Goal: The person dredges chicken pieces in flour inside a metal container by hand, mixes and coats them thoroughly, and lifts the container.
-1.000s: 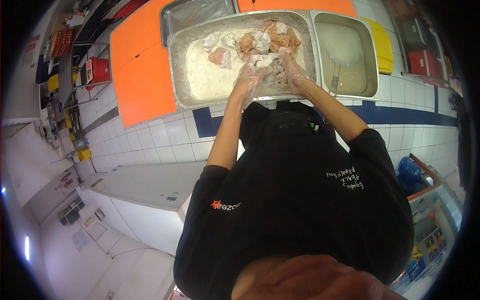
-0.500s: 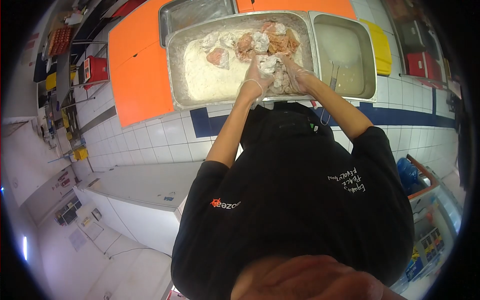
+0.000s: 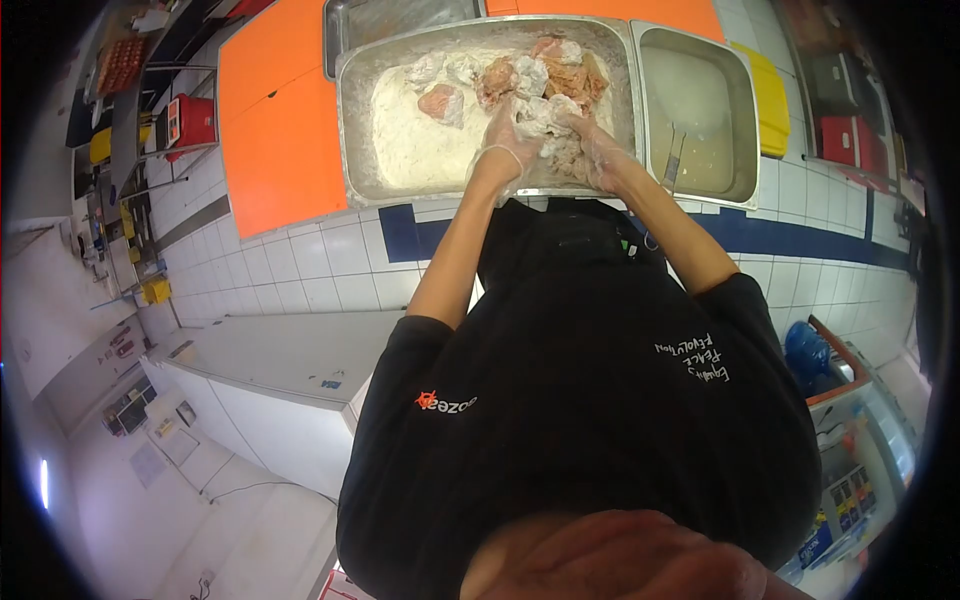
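Observation:
Both of my hands wear clear plastic gloves and work inside a large metal pan (image 3: pixel 348 150) of white flour (image 3: pixel 425 150). My left hand (image 3: pixel 505 142) curls against the left side of a flour-coated piece of raw meat (image 3: pixel 540 115). From the other side my right hand (image 3: pixel 598 155) closes on the same floury meat. Its fingertips are partly hidden by flour and meat. Just beyond my hands lie more raw meat pieces (image 3: pixel 578 84), pinkish orange and only partly floured. A separate dusted piece (image 3: pixel 440 104) rests on the flour to the left.
A second metal pan (image 3: pixel 748 120) with cloudy liquid adjoins on the right, a wire-handled utensil (image 3: pixel 674 160) leaning in it. Behind is a metal tray (image 3: pixel 395 22). Orange table surface (image 3: pixel 275 150) extends left; a yellow object (image 3: pixel 770 105) sits at right.
Both hands still grip the floury meat, now slightly farther forward against the heap. The camera view has shifted a little.

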